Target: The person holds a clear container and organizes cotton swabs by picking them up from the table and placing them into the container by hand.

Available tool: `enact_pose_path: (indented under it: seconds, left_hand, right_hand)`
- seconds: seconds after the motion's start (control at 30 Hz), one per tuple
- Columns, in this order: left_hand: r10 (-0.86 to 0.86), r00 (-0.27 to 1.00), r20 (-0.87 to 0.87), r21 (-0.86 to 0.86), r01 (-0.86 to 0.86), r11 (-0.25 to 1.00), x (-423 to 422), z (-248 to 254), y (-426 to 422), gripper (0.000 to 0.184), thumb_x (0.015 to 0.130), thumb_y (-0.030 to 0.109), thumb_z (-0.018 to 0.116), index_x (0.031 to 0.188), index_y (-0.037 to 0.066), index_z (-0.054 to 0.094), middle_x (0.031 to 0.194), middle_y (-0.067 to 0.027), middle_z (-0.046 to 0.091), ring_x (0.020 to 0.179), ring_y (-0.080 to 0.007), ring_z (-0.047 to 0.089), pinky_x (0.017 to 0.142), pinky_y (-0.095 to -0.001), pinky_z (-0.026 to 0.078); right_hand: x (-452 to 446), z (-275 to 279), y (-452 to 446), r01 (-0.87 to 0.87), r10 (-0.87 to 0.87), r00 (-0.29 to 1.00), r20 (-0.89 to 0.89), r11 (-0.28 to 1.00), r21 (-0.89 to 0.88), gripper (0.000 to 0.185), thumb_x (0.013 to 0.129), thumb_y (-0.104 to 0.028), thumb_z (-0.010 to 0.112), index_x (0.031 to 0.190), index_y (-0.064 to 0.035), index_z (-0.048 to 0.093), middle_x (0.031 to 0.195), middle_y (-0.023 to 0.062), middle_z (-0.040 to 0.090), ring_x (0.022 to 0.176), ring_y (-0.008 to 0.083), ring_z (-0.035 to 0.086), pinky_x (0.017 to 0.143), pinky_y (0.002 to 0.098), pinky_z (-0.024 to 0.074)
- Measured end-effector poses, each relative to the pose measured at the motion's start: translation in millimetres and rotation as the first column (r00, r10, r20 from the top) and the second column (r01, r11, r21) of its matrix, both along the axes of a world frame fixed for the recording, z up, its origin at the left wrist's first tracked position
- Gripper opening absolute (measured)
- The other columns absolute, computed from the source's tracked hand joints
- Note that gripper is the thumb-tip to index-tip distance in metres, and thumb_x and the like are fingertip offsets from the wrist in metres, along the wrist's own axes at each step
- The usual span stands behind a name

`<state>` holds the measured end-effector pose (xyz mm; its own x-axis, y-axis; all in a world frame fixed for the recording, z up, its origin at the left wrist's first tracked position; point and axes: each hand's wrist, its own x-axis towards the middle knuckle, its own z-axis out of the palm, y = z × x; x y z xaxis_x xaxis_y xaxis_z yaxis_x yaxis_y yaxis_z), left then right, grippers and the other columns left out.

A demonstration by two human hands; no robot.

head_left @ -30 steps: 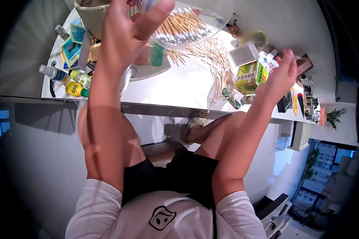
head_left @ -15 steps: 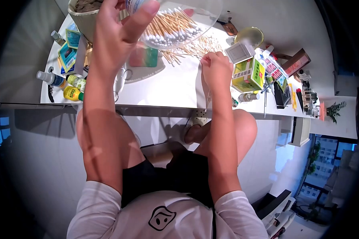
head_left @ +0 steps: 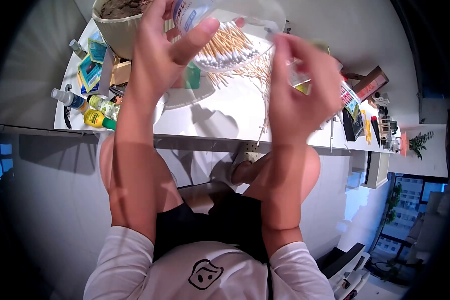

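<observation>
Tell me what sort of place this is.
Probably a room in a home: a white table bears everyday bottles and loose swabs, and a window looks out on a building.

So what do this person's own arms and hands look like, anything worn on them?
White short sleeves leave the forearms bare. The left hand shows no glove, nor does the right hand, though blur hides its finer detail.

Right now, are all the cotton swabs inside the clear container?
No, many loose cotton swabs lie on the white table outside the clear container that the left hand holds.
</observation>
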<state>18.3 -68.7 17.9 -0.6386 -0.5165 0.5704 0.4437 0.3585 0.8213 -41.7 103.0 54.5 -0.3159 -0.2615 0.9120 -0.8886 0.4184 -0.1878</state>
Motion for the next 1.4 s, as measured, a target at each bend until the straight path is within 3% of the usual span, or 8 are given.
enact_pose_path:
  seconds: [0.1,0.27,0.33,0.4,0.47,0.6,1.23,1.4]
  left_hand:
    - [-0.028,1.0,0.002,0.012,0.028,1.0,-2,-2,6,0.066,0.083,0.037,0.064,0.126,-0.008,0.044,0.115,-0.0119,0.055,0.106,-0.0168,0.052,0.094,-0.0294,0.039]
    - [-0.009,0.999,0.037,0.008,0.008,1.0,0,-2,3,0.064,0.084,0.036,0.063,0.127,-0.008,0.044,0.115,-0.0124,0.056,0.105,-0.0168,0.052,0.093,-0.0294,0.039]
    - [0.012,0.999,0.046,0.012,-0.013,1.0,3,0,2,0.065,0.084,0.037,0.062,0.127,-0.008,0.045,0.113,-0.0128,0.057,0.102,-0.0168,0.054,0.093,-0.029,0.04]
    - [0.02,0.999,0.047,0.003,-0.02,1.0,3,-2,-1,0.065,0.084,0.038,0.062,0.126,-0.009,0.045,0.112,-0.0129,0.057,0.101,-0.0168,0.054,0.092,-0.0288,0.04]
    - [0.029,0.998,0.052,-0.012,-0.028,1.0,4,-2,-2,0.066,0.084,0.039,0.061,0.126,-0.009,0.045,0.112,-0.0131,0.057,0.101,-0.0169,0.055,0.092,-0.0287,0.04]
    - [0.066,0.994,0.091,-0.044,-0.062,0.997,9,3,-4,0.068,0.084,0.042,0.06,0.127,-0.009,0.044,0.112,-0.0133,0.057,0.101,-0.0172,0.055,0.092,-0.0288,0.04]
    - [0.038,0.998,0.059,-0.014,-0.037,0.999,7,3,-3,0.068,0.084,0.041,0.06,0.128,-0.009,0.043,0.112,-0.0137,0.057,0.101,-0.0181,0.055,0.092,-0.0296,0.04]
    - [0.051,0.997,0.064,-0.014,-0.05,0.999,7,1,-4,0.069,0.084,0.041,0.061,0.128,-0.01,0.043,0.112,-0.0136,0.057,0.101,-0.0179,0.055,0.092,-0.0292,0.04]
  right_hand:
    - [5,-9,-18,0.02,-0.034,0.996,0.08,0.986,0.167,0.018,0.077,-0.021,0.07,0.089,-0.007,0.069,0.08,0.0032,0.066,0.073,0.0213,0.057,0.069,0.0338,0.0352]
    - [-18,-8,11,-0.027,0.158,0.929,0.334,0.931,-0.365,0.017,0.085,-0.012,0.055,0.09,-0.0013,0.068,0.078,0.0086,0.068,0.068,0.0199,0.06,0.069,0.0314,0.0457]
    - [-31,-30,19,0.11,0.028,0.87,0.492,0.962,-0.249,0.017,0.084,-0.014,0.057,0.09,-0.0015,0.068,0.079,0.0113,0.068,0.068,0.0188,0.06,0.066,0.0296,0.0456]
    - [-54,-73,26,0.107,-0.226,0.806,0.548,0.965,0.241,0.019,0.079,-0.02,0.063,0.087,-0.0035,0.07,0.079,0.0118,0.067,0.075,0.0254,0.063,0.074,0.0369,0.0458]
    - [-56,-106,25,0.081,-0.39,0.714,0.581,0.871,0.485,0.017,0.076,-0.019,0.066,0.087,-0.0067,0.069,0.089,0.0085,0.067,0.09,0.0261,0.06,0.084,0.0412,0.0372]
    - [-60,-126,20,0.185,-0.493,0.755,0.432,0.792,0.582,0.017,0.073,-0.023,0.071,0.083,-0.0102,0.07,0.08,0.0072,0.068,0.082,0.0265,0.063,0.076,0.0387,0.0443]
    - [-55,-100,15,0.226,-0.46,0.801,0.382,0.824,0.519,0.006,0.08,-0.015,0.062,0.083,-0.0094,0.063,0.083,0.0058,0.062,0.08,0.0267,0.056,0.076,0.0406,0.0376]
    - [-29,-28,19,0.087,-0.069,0.995,0.079,0.962,-0.259,0.012,0.078,0.001,0.062,0.09,-0.0037,0.064,0.08,0.0056,0.061,0.067,0.0184,0.052,0.069,0.0325,0.0425]
